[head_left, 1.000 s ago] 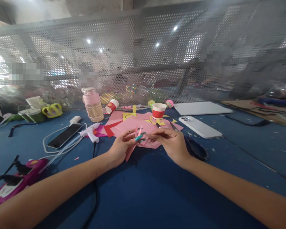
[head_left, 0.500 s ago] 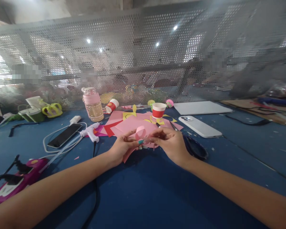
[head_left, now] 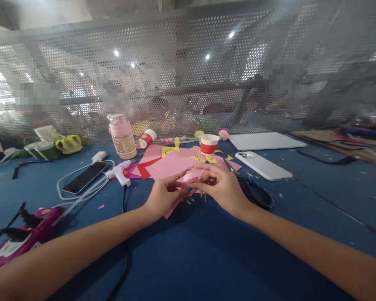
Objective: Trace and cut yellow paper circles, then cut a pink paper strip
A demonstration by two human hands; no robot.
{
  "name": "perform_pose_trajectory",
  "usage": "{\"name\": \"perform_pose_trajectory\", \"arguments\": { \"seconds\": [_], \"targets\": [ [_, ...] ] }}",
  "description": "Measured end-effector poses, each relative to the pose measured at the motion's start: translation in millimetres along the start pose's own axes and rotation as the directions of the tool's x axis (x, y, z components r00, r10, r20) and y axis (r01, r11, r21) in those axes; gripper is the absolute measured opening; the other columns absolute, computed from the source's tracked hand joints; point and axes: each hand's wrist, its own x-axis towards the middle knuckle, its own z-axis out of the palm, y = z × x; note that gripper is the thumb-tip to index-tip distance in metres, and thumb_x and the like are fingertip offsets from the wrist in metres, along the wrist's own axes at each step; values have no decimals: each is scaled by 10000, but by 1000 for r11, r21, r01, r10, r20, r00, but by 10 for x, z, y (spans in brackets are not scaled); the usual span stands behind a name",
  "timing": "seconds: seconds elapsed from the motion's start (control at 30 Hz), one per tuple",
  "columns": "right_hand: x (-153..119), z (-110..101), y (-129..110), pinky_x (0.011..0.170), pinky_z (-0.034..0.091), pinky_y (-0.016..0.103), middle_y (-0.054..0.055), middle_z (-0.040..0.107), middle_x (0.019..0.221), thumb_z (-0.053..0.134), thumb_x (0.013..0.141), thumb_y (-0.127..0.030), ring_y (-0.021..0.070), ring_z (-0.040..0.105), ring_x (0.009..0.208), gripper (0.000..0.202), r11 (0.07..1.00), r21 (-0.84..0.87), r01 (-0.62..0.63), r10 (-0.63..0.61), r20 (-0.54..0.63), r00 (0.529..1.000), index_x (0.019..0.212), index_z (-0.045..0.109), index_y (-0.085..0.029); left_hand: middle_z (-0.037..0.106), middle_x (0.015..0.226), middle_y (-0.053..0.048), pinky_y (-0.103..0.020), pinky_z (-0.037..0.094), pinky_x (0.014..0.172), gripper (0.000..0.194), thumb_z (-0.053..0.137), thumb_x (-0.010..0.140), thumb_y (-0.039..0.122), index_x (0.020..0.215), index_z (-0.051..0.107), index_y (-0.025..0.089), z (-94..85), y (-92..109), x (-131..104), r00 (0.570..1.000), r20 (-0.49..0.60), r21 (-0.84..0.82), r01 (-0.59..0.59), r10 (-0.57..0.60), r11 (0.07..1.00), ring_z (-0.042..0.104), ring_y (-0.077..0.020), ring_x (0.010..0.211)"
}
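Observation:
A small curled pink paper piece (head_left: 191,179) is pinched between the fingertips of both hands, low over the table. My left hand (head_left: 166,194) grips it from the left, thumb and fingers closed on its edge. From the right, my right hand (head_left: 221,184) holds it with fingers bent; part of the piece is hidden by the fingers. Just beyond lie pink paper sheets (head_left: 172,164), with a red paper strip (head_left: 148,168) at their left and yellow cut paper (head_left: 170,151) on top. A red and white paper cup (head_left: 209,145) stands at their far side.
A white glue gun (head_left: 120,172), a black phone (head_left: 85,177), a pink bottle (head_left: 123,137) and a magenta power strip (head_left: 28,238) are left. On the right are a white phone (head_left: 263,166), dark glasses (head_left: 257,193), scissors (head_left: 230,167) and a white board (head_left: 267,141).
The pink piece's upright loop has been lowered and looks flatter between the fingers. Fingers of both hands have come together over its top. My left hand has shifted slightly right.

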Motion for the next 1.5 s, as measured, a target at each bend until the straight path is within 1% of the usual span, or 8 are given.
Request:
{"name": "perform_pose_trajectory", "arguments": {
  "seconds": [0.2,0.37,0.5,0.67,1.07,1.23,1.4,1.5],
  "targets": [
    [-9,-20,-42,501,469,266,-5,614,543,734,621,-360,133,557,487,332,988,-147,47,-49,-7,999,883,679,-164,719,728,2,-201,499,561,362,682,641,109,999,687,167,7,9,-21,995,43,182,-91,85,979,639,-120,602],
    [59,-33,44,452,445,248,-16,597,515,728,599,-349,117,522,464,326,999,-2,-38,38,103,994,865,716,-161,710,701,17,-210,506,554,408,631,667,69,1053,668,194,1,13,-35,992,51,277,-121,111,953,620,-111,558],
    [110,-56,57,353,385,219,-17,597,483,718,565,-332,86,450,373,287,986,100,-133,121,119,986,802,736,-170,688,711,-1,-212,509,567,473,625,701,109,1169,593,173,-3,15,-28,997,67,219,-57,44,974,613,-94,537],
    [101,-57,-3,336,385,217,11,635,517,708,532,-332,78,442,359,191,974,108,-197,189,82,979,629,726,-169,667,715,-14,-222,509,553,425,712,623,113,1037,624,139,8,42,-25,999,49,123,1,-7,992,614,-103,536],
    [-3,0,23,469,361,242,-11,556,518,549,659,-202,114,459,474,104,977,-214,0,-16,-72,997,556,559,-187,662,680,0,-195,474,516,352,729,618,185,956,657,119,24,62,3,995,72,47,69,-73,996,577,-85,513],
    [-16,-6,50,481,327,237,-24,464,505,492,660,-163,111,415,483,150,914,-374,161,-209,-92,974,534,424,-207,700,782,-26,-209,478,552,426,750,592,195,1003,658,129,24,76,13,991,77,-55,113,-108,992,566,-75,531],
    [-39,2,77,447,290,226,-44,388,477,486,706,-211,97,363,442,232,889,-411,200,-273,-127,953,537,327,-221,696,831,-35,-202,467,533,422,679,695,321,1078,630,151,21,71,15,994,73,-4,82,-81,997,582,-80,535],
    [-59,19,79,444,290,220,-48,385,475,482,718,-195,95,368,440,244,866,-443,234,-308,-103,946,546,311,-221,673,854,-45,-200,453,491,439,626,738,400,1095,603,145,25,78,-1,987,143,98,58,-72,993,577,-82,510]
  ]
}}
